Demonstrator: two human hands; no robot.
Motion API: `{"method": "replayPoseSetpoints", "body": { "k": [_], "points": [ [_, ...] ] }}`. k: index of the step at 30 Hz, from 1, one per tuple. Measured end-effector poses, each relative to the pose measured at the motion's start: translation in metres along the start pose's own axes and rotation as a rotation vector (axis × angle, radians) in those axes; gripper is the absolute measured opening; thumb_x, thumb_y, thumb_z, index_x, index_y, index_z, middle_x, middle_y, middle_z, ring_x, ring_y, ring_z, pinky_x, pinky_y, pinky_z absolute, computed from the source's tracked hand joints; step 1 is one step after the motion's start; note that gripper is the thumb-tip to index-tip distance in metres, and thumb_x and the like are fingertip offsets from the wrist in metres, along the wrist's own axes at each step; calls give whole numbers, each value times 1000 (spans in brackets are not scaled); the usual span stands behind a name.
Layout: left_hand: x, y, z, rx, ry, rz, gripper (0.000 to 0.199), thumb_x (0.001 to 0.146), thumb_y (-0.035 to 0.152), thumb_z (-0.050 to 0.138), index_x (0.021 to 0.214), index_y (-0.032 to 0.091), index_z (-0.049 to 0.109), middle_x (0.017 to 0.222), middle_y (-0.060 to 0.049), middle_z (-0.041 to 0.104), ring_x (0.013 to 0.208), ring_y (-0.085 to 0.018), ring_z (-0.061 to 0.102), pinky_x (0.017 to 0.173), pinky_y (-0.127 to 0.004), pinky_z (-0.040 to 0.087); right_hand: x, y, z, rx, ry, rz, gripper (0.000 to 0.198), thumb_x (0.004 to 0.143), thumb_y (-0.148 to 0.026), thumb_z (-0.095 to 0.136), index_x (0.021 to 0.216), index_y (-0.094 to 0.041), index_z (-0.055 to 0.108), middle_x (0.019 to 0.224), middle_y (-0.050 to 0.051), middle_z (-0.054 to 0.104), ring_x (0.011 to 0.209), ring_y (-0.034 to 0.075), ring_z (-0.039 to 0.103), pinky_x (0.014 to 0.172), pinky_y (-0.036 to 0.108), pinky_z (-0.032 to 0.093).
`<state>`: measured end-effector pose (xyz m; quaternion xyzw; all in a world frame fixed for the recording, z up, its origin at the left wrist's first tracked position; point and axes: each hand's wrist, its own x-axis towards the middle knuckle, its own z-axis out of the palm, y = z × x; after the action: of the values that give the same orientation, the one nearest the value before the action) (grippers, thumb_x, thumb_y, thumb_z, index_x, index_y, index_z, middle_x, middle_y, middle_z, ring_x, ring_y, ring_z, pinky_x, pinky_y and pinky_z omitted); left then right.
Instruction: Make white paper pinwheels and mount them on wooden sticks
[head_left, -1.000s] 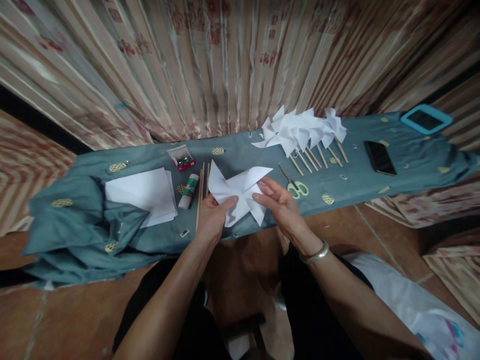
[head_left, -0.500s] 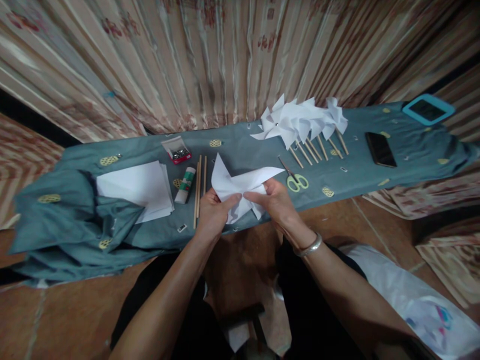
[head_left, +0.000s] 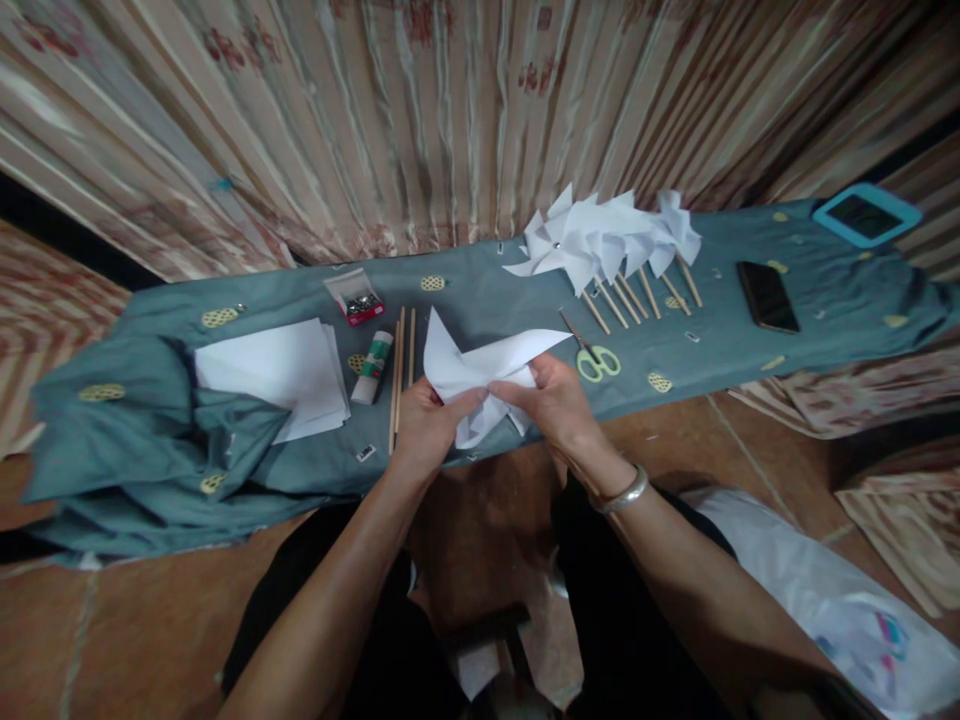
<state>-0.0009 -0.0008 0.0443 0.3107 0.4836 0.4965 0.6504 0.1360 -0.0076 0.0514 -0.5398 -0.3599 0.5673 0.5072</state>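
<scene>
A white paper pinwheel [head_left: 480,370], its blades folded toward the centre, is held over the near edge of the cloth. My left hand [head_left: 427,425] is closed on its left side, the thumb pressing near the middle. Gripping the right side is my right hand [head_left: 559,400], its thumb also on the centre; a silver bangle circles that wrist. The fingers behind the paper are hidden. Just left of my left hand lie wooden sticks [head_left: 395,380] and a glue stick [head_left: 373,367]. Green-handled scissors [head_left: 596,360] rest to the right of the pinwheel.
A paper stack [head_left: 274,375] and an open box of metal pins [head_left: 358,300] lie on the left of the green cloth [head_left: 465,285]. Several finished pinwheels [head_left: 600,240] overlap at the back right. Farther right are a phone [head_left: 768,297] and a blue-framed tablet [head_left: 866,215].
My left thumb has slid slightly toward the centre, closer to the right thumb. Both hands still hold the paper pinwheel. The view has shifted very slightly.
</scene>
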Motion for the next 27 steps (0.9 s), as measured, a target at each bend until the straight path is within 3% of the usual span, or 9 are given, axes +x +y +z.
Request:
{"method": "replayPoseSetpoints", "body": {
  "k": [11, 21, 24, 27],
  "points": [
    [2, 0, -9, 44, 41, 41, 37, 47, 25, 86, 80, 14, 73, 74, -4, 75, 64, -18, 66, 64, -29, 53, -2, 1, 8, 10, 4, 0, 38, 54, -33, 84, 85, -22, 66, 77, -1, 75, 62, 17, 66, 61, 31, 54],
    [3, 5, -14, 82, 94, 109, 21, 50, 22, 79, 69, 16, 72, 67, -2, 74, 58, -17, 64, 57, -27, 50, -4, -3, 21, -3, -11, -3, 49, 53, -36, 87, 93, -21, 65, 82, 2, 77, 67, 21, 69, 64, 33, 55],
    [1, 12, -17, 83, 118, 120, 17, 51, 23, 78, 65, 17, 70, 65, -1, 73, 57, -17, 63, 57, -27, 50, -5, -7, 24, 19, -54, -34, 49, 58, -42, 84, 98, -22, 65, 86, 2, 77, 70, 21, 70, 65, 33, 56],
    [2, 18, -24, 89, 172, 160, 18, 52, 24, 78, 66, 17, 70, 66, -2, 73, 58, -17, 63, 58, -27, 50, 1, -7, 22, 46, 19, -137, 40, 69, -50, 76, 97, -22, 69, 94, 5, 76, 83, 21, 71, 76, 34, 56]
  ]
}}
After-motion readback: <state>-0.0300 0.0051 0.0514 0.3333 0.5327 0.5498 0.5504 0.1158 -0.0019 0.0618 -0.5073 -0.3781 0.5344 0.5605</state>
